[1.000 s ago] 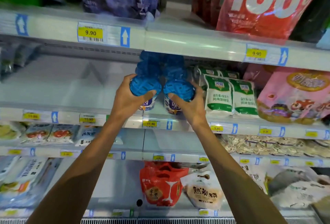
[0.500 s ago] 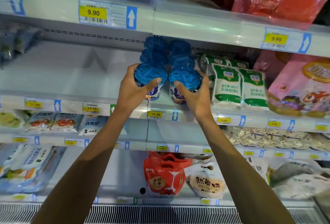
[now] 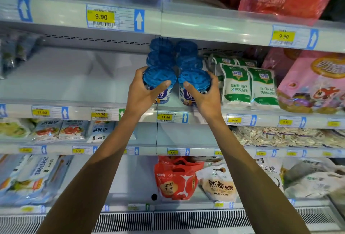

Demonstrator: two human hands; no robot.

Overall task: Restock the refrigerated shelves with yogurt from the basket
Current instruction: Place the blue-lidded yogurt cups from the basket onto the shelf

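Two rows of yogurt cups with blue lids stand on the second shelf (image 3: pixel 78 103), running back from its front edge. My left hand (image 3: pixel 143 92) grips the front cup of the left row (image 3: pixel 159 77), thumb across its lid. My right hand (image 3: pixel 205 94) grips the front cup of the right row (image 3: pixel 194 79) the same way. Both cups sit upright near the shelf edge, above the 11.90 price tag (image 3: pixel 165 117). More blue-lidded cups (image 3: pixel 186 49) line up behind them. The basket is out of view.
Green-and-white yogurt pouches (image 3: pixel 237 84) stand right of the cups, a pink bag (image 3: pixel 317 84) beyond. The shelf left of the cups is bare. The upper shelf (image 3: pixel 205 26) hangs close above. Lower shelves hold pouches and a red bag (image 3: pixel 175 179).
Both hands stay on the front cups, with the grip unchanged. The view has tilted down a little, so the shelves and cups sit lower in the frame.
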